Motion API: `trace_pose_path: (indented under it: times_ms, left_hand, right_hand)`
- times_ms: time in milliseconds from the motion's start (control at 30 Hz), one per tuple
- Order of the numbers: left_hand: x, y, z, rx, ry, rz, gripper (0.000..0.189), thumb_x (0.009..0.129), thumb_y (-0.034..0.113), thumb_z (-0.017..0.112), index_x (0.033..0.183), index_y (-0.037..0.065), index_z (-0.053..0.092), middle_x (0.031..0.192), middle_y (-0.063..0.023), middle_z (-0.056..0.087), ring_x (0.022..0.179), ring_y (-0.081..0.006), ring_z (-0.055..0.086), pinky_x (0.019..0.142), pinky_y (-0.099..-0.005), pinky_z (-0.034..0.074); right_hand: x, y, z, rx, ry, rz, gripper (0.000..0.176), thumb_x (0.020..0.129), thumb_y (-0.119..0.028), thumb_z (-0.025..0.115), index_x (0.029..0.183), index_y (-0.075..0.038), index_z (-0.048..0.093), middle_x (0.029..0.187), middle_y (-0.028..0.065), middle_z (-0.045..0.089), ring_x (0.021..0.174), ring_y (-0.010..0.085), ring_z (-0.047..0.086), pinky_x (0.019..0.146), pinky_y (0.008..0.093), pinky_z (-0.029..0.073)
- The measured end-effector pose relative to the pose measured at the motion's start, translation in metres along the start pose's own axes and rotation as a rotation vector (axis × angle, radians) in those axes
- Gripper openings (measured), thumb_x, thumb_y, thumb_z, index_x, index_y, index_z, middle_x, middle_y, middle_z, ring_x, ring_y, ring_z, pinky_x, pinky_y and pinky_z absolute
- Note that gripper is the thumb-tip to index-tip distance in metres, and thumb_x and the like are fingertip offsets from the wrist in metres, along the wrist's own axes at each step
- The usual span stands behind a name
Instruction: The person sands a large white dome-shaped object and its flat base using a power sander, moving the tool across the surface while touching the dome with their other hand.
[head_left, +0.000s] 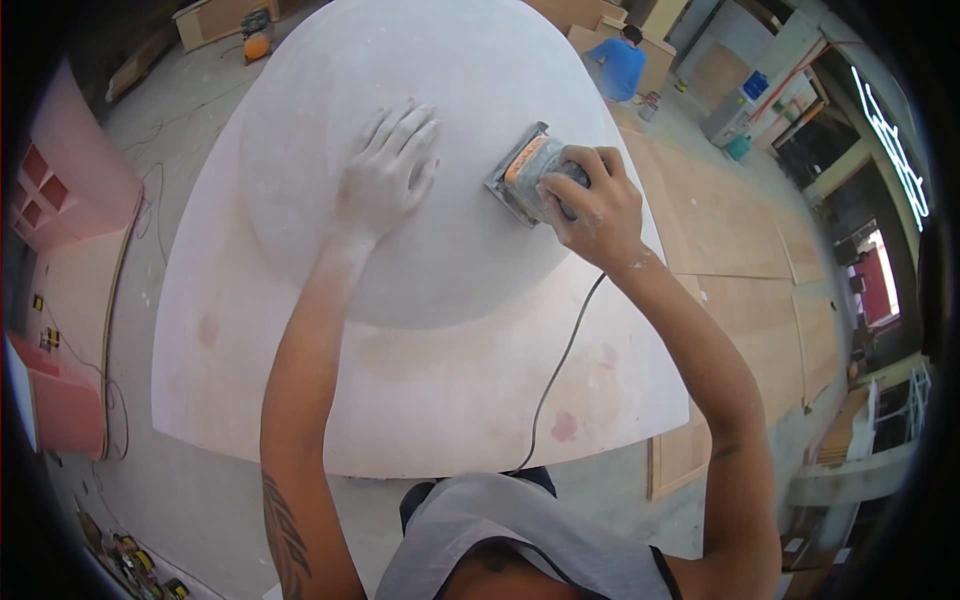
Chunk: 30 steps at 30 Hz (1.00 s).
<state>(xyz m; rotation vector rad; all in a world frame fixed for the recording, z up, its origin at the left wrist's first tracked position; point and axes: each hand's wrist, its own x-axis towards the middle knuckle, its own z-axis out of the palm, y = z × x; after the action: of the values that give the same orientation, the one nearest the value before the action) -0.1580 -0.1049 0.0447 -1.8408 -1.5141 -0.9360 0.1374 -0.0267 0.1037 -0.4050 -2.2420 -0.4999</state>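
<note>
A large pale dome (450, 270) rises from a broad whitish board (440, 400) in front of me. My left hand (388, 172), coated in white dust, lies flat on the dome with its fingers spread. To its right, my right hand (598, 200) is wrapped round a grey power sander (540, 175) with an orange label. The sander's square base rests tilted on the right side of the dome; its contact face is hidden. A dark cord (556, 385) runs from below my right wrist down to the board's front edge.
A person in blue (618, 68) sits beyond the dome at the upper right. Plywood sheets (720, 215) lie on the floor at right. Pink furniture (85, 170) and loose cables are at left, with power tools (135, 560) at lower left and an orange machine (257, 46) behind.
</note>
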Motion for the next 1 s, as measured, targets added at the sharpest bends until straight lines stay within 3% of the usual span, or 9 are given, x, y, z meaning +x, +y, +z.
trace_pose_path:
  times_ms: [100, 300, 400, 467, 567, 700, 767, 900, 1000]
  left_hand:
    - [-0.018, 0.008, 0.006, 0.115, 0.034, -0.115, 0.064, 0.1, 0.029, 0.069, 0.16, 0.012, 0.054, 0.167, -0.008, 0.051, 0.159, -0.0276, 0.041, 0.132, -0.0517, 0.029]
    - [0.017, 0.025, 0.027, 0.254, 0.036, -0.277, 0.071, 0.102, 0.043, 0.062, 0.162, 0.007, 0.05, 0.172, -0.0122, 0.042, 0.162, -0.0334, 0.031, 0.132, -0.0612, 0.019]
    - [0.025, 0.055, 0.035, 0.272, -0.093, -0.247, 0.075, 0.103, 0.045, 0.06, 0.165, 0.006, 0.046, 0.175, -0.0136, 0.038, 0.164, -0.0325, 0.029, 0.133, -0.0607, 0.017]
    - [0.03, 0.073, 0.047, 0.246, -0.121, -0.218, 0.076, 0.103, 0.045, 0.059, 0.166, 0.006, 0.044, 0.175, -0.0129, 0.037, 0.164, -0.0321, 0.027, 0.134, -0.06, 0.017]
    - [0.038, 0.1, 0.068, 0.22, -0.16, -0.152, 0.074, 0.104, 0.044, 0.058, 0.166, 0.007, 0.044, 0.176, -0.012, 0.036, 0.165, -0.0317, 0.026, 0.134, -0.0581, 0.017]
    - [0.042, 0.128, 0.097, 0.258, -0.268, -0.006, 0.068, 0.107, 0.041, 0.055, 0.165, 0.008, 0.046, 0.176, -0.0096, 0.037, 0.165, -0.031, 0.026, 0.135, -0.0558, 0.019]
    - [0.039, 0.141, 0.106, 0.308, -0.296, 0.079, 0.066, 0.107, 0.04, 0.055, 0.165, 0.008, 0.047, 0.175, -0.0087, 0.039, 0.164, -0.0309, 0.028, 0.135, -0.0549, 0.02]
    - [0.041, 0.157, 0.111, 0.324, -0.337, 0.184, 0.056, 0.108, 0.034, 0.054, 0.159, 0.01, 0.056, 0.171, -0.0069, 0.047, 0.162, -0.0303, 0.035, 0.133, -0.0526, 0.026]
    - [0.033, 0.156, 0.111, 0.25, -0.345, 0.2, 0.05, 0.107, 0.032, 0.056, 0.151, 0.01, 0.064, 0.164, -0.0062, 0.055, 0.158, -0.0283, 0.041, 0.132, -0.0513, 0.03]
  right_hand:
    - [0.009, 0.001, 0.009, -0.014, 0.011, 0.048, 0.012, 0.082, -0.017, 0.085, 0.09, -0.019, 0.076, 0.112, 0.0015, 0.07, 0.098, 0.029, 0.066, 0.073, 0.0386, 0.061]
    - [0.143, 0.057, 0.037, -0.064, 0.018, 0.101, 0.013, 0.093, -0.027, 0.075, 0.102, -0.02, 0.079, 0.113, 0.0053, 0.071, 0.107, 0.0347, 0.069, 0.084, 0.045, 0.062]
    - [0.198, 0.073, 0.047, -0.082, -0.142, 0.187, 0.017, 0.094, -0.028, 0.069, 0.107, -0.022, 0.079, 0.119, 0.006, 0.071, 0.114, 0.0338, 0.069, 0.091, 0.0488, 0.061]
    - [0.235, 0.084, 0.047, -0.079, -0.269, 0.202, 0.034, 0.09, -0.023, 0.064, 0.116, -0.01, 0.081, 0.128, 0.0279, 0.073, 0.118, 0.0422, 0.073, 0.102, 0.0508, 0.058]
    - [0.272, 0.108, 0.063, -0.071, -0.357, 0.295, 0.032, 0.089, -0.024, 0.065, 0.114, -0.012, 0.081, 0.124, 0.0242, 0.075, 0.116, 0.0405, 0.073, 0.1, 0.05, 0.059]
    - [0.29, 0.132, 0.076, 0.037, -0.241, 0.178, 0.032, 0.089, -0.024, 0.066, 0.115, -0.013, 0.081, 0.125, 0.0202, 0.076, 0.116, 0.039, 0.074, 0.098, 0.0496, 0.06]
    - [0.298, 0.132, 0.071, 0.057, -0.336, 0.217, 0.031, 0.088, -0.023, 0.066, 0.113, -0.013, 0.081, 0.123, 0.0178, 0.077, 0.116, 0.0372, 0.074, 0.098, 0.0494, 0.06]
    - [0.281, 0.135, 0.07, 0.087, -0.313, 0.075, 0.027, 0.089, -0.023, 0.068, 0.11, -0.013, 0.08, 0.122, 0.0166, 0.076, 0.115, 0.0396, 0.072, 0.093, 0.05, 0.061]
    - [0.243, 0.118, 0.065, 0.174, -0.162, 0.028, 0.019, 0.093, -0.025, 0.066, 0.107, -0.022, 0.079, 0.121, 0.0073, 0.07, 0.117, 0.0344, 0.067, 0.094, 0.0511, 0.06]
